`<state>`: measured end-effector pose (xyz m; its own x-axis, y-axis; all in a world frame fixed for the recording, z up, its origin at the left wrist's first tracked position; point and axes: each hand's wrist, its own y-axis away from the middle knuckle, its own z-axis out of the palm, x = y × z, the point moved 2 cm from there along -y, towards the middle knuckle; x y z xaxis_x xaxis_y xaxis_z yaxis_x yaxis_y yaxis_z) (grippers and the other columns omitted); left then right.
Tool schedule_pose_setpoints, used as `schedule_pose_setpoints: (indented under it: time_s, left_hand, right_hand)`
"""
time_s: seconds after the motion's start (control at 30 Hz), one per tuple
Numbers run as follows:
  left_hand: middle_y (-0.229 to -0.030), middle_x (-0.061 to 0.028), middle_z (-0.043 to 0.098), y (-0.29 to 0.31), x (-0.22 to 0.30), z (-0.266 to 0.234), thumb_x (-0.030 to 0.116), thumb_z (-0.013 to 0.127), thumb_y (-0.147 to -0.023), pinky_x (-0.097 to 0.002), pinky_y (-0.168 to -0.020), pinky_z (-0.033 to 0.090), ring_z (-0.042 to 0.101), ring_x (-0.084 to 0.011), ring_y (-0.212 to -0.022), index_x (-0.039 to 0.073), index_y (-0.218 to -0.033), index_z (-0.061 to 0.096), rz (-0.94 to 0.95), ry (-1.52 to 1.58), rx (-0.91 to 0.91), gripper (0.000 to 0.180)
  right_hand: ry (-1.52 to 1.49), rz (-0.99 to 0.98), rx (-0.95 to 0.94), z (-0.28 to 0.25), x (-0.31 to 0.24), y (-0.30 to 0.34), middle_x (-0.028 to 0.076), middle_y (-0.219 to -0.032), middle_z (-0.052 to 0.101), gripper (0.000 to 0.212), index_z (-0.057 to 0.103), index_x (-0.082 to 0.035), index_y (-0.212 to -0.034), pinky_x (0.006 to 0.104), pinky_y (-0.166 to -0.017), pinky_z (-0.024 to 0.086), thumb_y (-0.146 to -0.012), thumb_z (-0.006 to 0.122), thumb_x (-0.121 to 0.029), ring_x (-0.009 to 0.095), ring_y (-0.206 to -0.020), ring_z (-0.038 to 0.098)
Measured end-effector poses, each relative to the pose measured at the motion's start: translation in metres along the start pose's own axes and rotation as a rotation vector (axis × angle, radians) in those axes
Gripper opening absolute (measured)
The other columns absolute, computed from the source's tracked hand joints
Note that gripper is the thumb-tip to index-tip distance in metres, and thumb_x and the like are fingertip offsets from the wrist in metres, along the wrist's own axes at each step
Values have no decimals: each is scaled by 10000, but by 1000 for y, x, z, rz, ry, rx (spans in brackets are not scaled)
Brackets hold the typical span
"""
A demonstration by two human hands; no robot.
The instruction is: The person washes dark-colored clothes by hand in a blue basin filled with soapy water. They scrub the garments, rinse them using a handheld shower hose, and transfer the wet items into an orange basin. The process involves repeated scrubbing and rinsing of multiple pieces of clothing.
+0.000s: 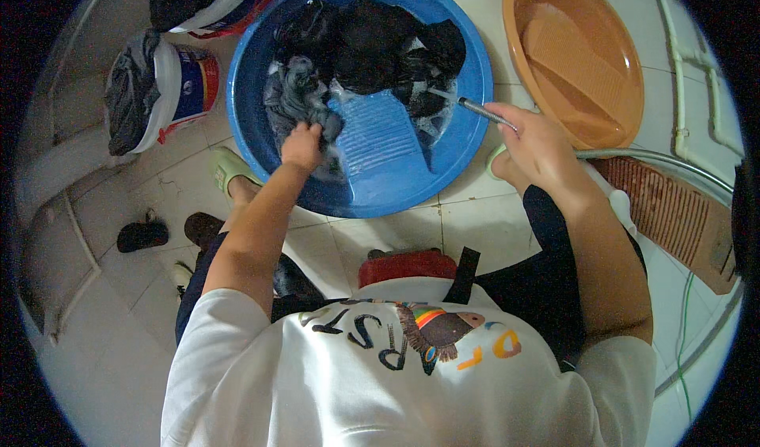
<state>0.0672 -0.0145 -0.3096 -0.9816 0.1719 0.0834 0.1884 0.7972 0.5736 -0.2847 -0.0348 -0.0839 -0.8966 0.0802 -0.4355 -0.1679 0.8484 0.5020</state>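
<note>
"What's in the hands?"

"The left hand (302,144) grips grey cloth (294,91) in the blue tub (469,154), left side; the right hand (540,142) is closed around a hose (480,109)."

"Any room?"

"Bare ridges (384,142) between them, and floor (484,11) between tub and orange basin (586,75)."

"Hard to see?"

"The black cloth (370,47): pieces seem to overlap, too dark to separate."

Left hand (302,146): curled, back up
Right hand (545,152): closed
Left forearm (265,221): extended forward
Right forearm (598,245): angled inward
</note>
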Motion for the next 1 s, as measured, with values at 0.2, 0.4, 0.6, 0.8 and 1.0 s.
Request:
schedule_pose_setpoints:
  time_s: [0.2,0.4,0.6,0.8,1.0]
  left_hand:
    - [-1178,-118,496,-45,-4,-4,223,473,-797,-382,-975,295,414,-293,-1136,110,-1116,532,58,-308,-377,344]
    - [-1145,-133,514,-65,-19,96,179,528,-749,-369,-950,318,421,-301,-1123,58,-1062,543,-151,-215,249,337]
    - [-975,-155,596,-72,-25,73,177,453,-785,-408,-776,465,576,-321,-898,43,-969,582,-239,77,-41,261]
    - [-993,-178,590,-29,-1,30,172,488,-750,-394,-757,470,574,-305,-923,48,-853,637,-99,151,267,220]
    - [-876,-156,601,-43,-5,60,157,510,-744,-371,-750,468,577,-316,-863,56,-967,574,-334,123,190,253]
  right_hand:
    - [10,91,-74,4,-1,-4,181,-878,587,294,533,-123,-1113,389,-709,446,-833,450,-159,337,-798,563]
    - [46,180,-172,4,-11,-8,177,-963,588,301,515,-139,-1132,396,-756,454,-848,438,-199,336,-882,564]
    - [17,125,-123,9,-16,-9,168,-864,576,307,522,-111,-1125,366,-710,446,-830,459,-165,300,-787,556]
    - [-2,38,-83,8,-9,-3,180,-937,591,280,538,-92,-1083,411,-727,455,-830,446,-168,350,-849,565]
    - [33,27,-57,8,-11,2,166,-820,581,293,534,-92,-1094,391,-679,442,-816,467,-154,319,-747,558]
